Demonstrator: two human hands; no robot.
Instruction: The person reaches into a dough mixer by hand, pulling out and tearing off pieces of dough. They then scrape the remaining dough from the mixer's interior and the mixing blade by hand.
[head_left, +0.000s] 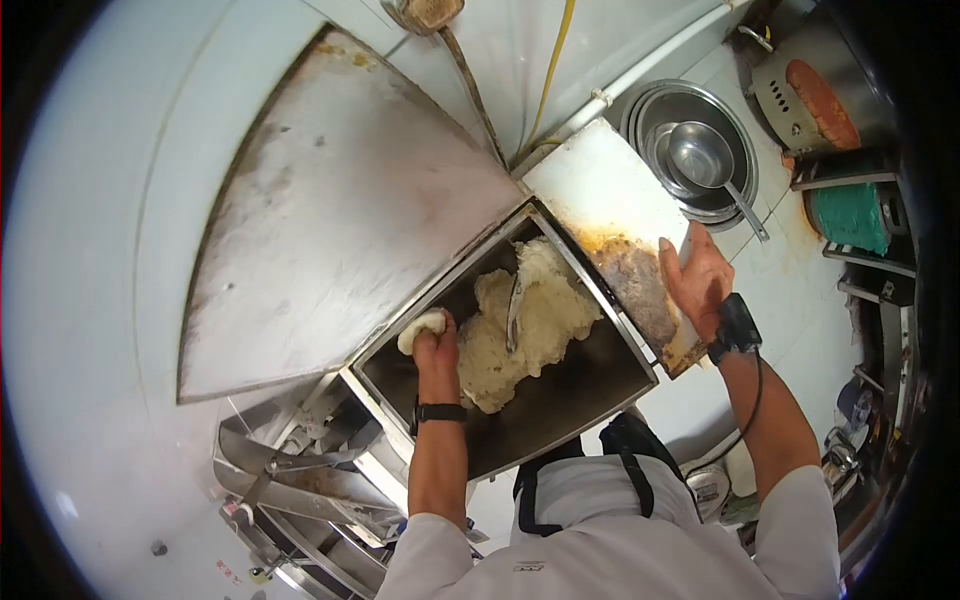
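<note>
My left hand is closed around a pale, rounded wad at the left side of a deep rectangular metal bin; I cannot tell what the wad is. Inside the bin lies a large, lumpy off-white mass, with a curved metal utensil resting in it, its lower end hidden. My right hand rests open, fingers spread, on the edge of a white panel beside the bin. Brown and orange stains cover the panel's near part.
A large raised lid stands behind the bin on the left. Nested metal bowls with a ladle sit at the upper right. A yellow hose and a white pipe run along the wall. Metal shelving occupies the lower left.
</note>
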